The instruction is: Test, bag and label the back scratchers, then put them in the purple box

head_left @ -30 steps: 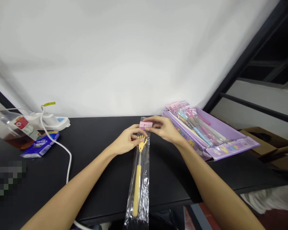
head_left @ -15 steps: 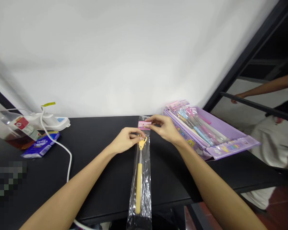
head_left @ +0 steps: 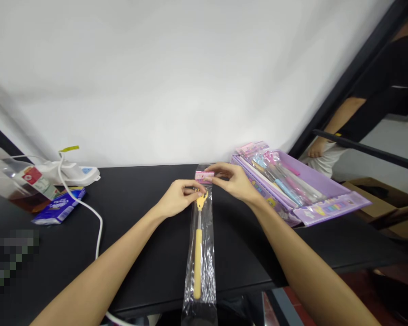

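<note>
Yellow back scratcher [head_left: 198,258], still in clear plastic bag [head_left: 206,276], lies on black surface [head_left: 149,276]. Right hand [head_left: 233,182] fingers pinch pink card [head_left: 204,177] at bag top; left hand [head_left: 178,198] fingers curl on bag. Purple tray [head_left: 313,181] sits right.

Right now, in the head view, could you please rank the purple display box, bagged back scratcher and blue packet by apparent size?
1. Purple display box and bagged back scratcher: too close to rank, since the bag lies nearer the camera.
2. Blue packet: clearly smallest.

Black table [head_left: 241,253]: bagged back scratcher [head_left: 198,262], purple tray of pens [head_left: 329,210], white power strip [head_left: 68,173], blue packet [head_left: 59,206].
</note>
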`<state>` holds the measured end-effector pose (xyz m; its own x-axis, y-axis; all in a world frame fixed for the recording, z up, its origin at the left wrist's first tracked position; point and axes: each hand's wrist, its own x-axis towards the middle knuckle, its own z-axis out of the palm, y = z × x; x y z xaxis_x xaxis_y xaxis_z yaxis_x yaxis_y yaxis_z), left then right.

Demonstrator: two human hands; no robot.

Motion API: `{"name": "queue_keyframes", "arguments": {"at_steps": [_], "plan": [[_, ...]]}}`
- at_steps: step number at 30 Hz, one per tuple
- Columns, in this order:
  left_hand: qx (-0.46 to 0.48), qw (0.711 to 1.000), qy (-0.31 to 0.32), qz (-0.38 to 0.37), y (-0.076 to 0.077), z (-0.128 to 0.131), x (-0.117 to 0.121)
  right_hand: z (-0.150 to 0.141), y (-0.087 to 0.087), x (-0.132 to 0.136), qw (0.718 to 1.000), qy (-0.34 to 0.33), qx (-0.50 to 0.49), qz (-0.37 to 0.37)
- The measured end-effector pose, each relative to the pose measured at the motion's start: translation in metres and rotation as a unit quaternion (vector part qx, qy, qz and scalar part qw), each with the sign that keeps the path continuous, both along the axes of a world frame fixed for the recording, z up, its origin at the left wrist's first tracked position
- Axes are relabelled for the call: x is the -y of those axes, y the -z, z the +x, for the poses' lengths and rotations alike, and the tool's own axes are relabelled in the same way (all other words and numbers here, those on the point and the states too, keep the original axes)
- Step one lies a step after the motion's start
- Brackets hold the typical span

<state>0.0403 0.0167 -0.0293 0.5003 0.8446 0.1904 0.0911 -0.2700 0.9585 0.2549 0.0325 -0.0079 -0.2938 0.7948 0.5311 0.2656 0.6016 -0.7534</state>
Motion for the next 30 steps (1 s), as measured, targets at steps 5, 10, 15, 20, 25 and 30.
{"name": "queue_keyframes", "arguments": {"at_steps": [5,10,15,20,25,30], "plan": [[0.007,1.0,-0.011,-0.01,0.0011,0.0,-0.0021,-0.0003,-0.0037,0.0023,1.0,-0.001,-0.017,-0.002],[0.012,1.0,-0.012,-0.014,0.0006,0.0008,-0.0012,0.0024,0.0028,-0.0024,1.0,0.001,-0.006,-0.016],[0.022,1.0,-0.009,-0.017,0.0,0.0016,-0.0004,0.0012,0.0043,-0.0034,0.998,0.006,-0.048,-0.047],[0.026,0.999,-0.014,-0.016,0.0005,0.0018,-0.0004,-0.0016,0.0033,-0.0035,0.996,0.022,-0.064,-0.065],[0.021,1.0,-0.009,-0.005,0.0008,0.0013,-0.0003,-0.0025,0.0024,-0.0017,0.996,0.012,-0.059,-0.062],[0.02,1.0,-0.009,-0.016,0.0,0.0016,-0.0004,-0.0044,-0.0009,0.0055,0.997,0.007,-0.059,-0.043]]}}
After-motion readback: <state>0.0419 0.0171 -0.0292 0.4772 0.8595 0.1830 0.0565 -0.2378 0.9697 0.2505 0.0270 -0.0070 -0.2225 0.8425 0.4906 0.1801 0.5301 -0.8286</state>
